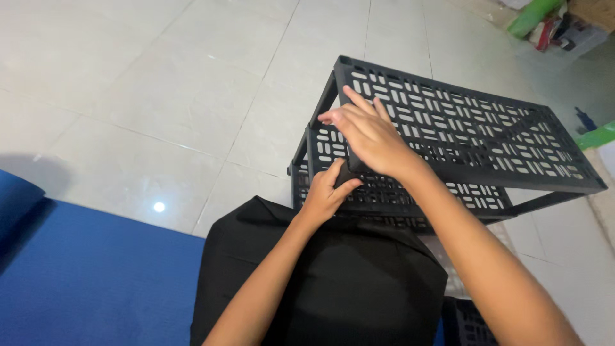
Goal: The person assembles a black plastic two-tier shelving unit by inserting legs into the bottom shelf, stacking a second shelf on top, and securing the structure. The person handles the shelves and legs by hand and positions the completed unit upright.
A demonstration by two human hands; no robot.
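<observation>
A black plastic rack with slotted shelves stands on the tiled floor in front of me; its top shelf (487, 122) runs from upper middle to the right edge, a lower shelf (474, 195) shows beneath. My right hand (368, 131) lies flat, fingers spread, on the top shelf's near left corner. My left hand (327, 192) is curled around the short black post under that corner, between the two shelves. My lap, in black cloth (333, 282), is just below the rack.
A blue mat (90, 275) covers the floor at lower left. Pale floor tiles (160, 83) stretch away to the left and behind. Green and mixed clutter (551, 22) sits at the upper right corner, another green item (596, 136) by the rack's right end.
</observation>
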